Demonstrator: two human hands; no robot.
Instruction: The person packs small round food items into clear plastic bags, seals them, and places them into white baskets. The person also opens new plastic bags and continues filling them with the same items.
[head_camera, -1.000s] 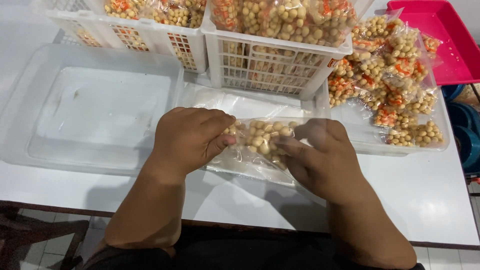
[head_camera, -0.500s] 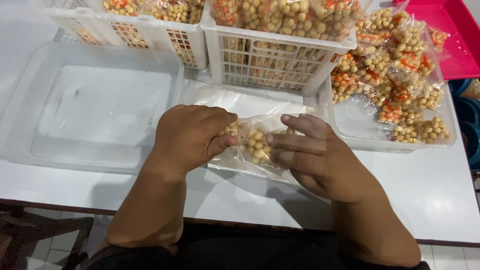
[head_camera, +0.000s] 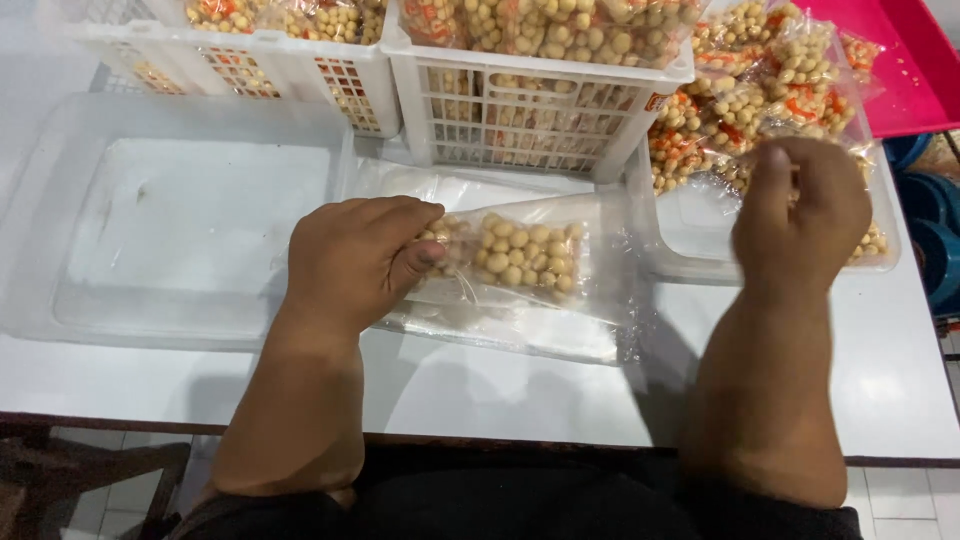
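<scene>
Two white baskets (head_camera: 500, 110) of packed snacks line the table's (head_camera: 480, 395) far edge, with an empty clear tray (head_camera: 170, 220) left. Bare tabletop lies nearest the person. A clear snack bag (head_camera: 520, 255) lies flat, its left end pinched by the left hand (head_camera: 350, 255). The right hand (head_camera: 800, 205) hovers curled, holding nothing visible, over loose packets (head_camera: 740, 110).
</scene>
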